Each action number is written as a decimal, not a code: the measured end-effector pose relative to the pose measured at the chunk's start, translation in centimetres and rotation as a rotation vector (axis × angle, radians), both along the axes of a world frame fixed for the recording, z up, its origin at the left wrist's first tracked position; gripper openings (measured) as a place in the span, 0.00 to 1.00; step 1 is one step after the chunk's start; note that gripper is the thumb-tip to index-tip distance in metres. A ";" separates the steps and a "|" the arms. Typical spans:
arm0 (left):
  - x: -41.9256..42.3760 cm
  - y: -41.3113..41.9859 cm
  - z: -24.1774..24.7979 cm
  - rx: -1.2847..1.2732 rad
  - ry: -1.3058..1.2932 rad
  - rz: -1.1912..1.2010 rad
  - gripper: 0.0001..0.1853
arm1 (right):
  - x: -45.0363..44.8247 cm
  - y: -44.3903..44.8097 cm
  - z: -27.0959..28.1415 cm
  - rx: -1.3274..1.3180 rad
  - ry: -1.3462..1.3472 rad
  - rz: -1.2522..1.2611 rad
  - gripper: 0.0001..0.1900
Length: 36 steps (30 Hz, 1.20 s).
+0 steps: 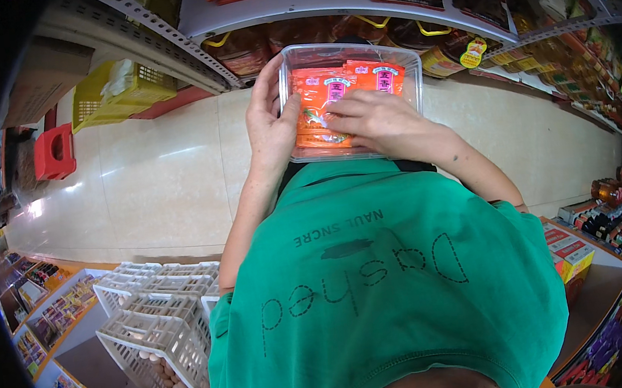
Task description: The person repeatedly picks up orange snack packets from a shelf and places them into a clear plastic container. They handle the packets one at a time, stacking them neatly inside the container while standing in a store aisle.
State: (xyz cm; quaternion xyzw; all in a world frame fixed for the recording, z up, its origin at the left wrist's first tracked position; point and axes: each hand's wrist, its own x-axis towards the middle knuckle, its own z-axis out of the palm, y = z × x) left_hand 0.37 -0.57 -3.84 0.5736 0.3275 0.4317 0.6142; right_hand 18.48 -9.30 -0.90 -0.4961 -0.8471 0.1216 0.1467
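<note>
A clear plastic container [418,77] filled with orange seasoning packets [314,88] is held in front of my body. My left hand [274,110] grips the container's left side, its thumb over the rim. Inside, my right hand [374,122] rests on the packets with its fingers bent; whether it pinches one cannot be told. The packets lie in two side-by-side stacks, and the right hand covers their lower part.
A metal shelf [292,11] with more packets stands ahead, above large oil bottles [242,50]. To the left are a yellow-green basket [121,92] and a red plastic stool [55,152]. White crates [160,323] holding eggs stand behind at the left, beside a snack shelf.
</note>
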 end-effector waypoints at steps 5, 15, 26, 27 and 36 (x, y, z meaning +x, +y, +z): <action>0.0 0.0 -0.1 0.015 0.008 0.006 0.29 | -0.6 1.0 -1.1 -0.036 -0.176 0.033 0.19; -0.3 0.1 -0.5 -0.004 -0.041 -0.017 0.29 | 0.5 1.6 -0.9 0.042 -0.043 -0.073 0.15; -0.8 0.1 -1.1 -0.084 -0.054 -0.029 0.28 | 2.5 4.3 3.2 0.139 0.369 -0.246 0.09; -0.9 0.1 -1.2 -0.081 -0.055 -0.033 0.28 | 3.0 5.0 3.7 0.159 0.396 -0.279 0.09; -1.4 0.1 -2.3 -0.013 0.022 -0.024 0.29 | 6.6 17.6 -0.7 -0.257 0.751 -0.526 0.15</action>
